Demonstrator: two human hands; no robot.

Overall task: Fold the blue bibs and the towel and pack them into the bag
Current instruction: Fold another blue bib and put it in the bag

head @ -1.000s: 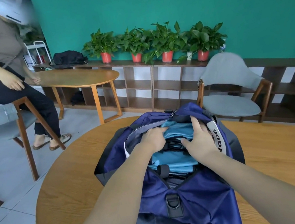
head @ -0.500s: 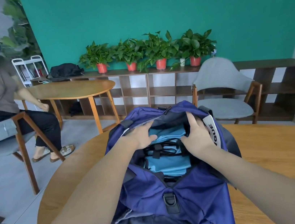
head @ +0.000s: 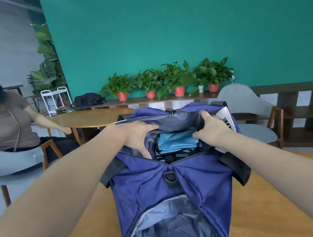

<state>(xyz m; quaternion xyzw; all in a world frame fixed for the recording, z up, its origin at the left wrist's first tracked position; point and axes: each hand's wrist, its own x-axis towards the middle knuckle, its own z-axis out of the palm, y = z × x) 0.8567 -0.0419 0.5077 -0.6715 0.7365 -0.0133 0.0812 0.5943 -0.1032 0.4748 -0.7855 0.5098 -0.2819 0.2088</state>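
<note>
Navy duffel bag (head: 174,192) lay on the wooden surface (head: 269,213); left hand (head: 136,134) and right hand (head: 211,130) each gripped its opening edge, with folded blue bibs (head: 177,141) inside.

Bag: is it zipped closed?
No, the bag gapes open, both hands spreading its mouth, with folded blue cloth visible inside.

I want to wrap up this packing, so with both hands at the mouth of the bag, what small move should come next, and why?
Probably draw the two sides of the opening together to close it. The folded blue cloth already lies inside the bag, the left hand and right hand hold opposite edges of its mouth, and no loose cloth shows on the table.
</note>
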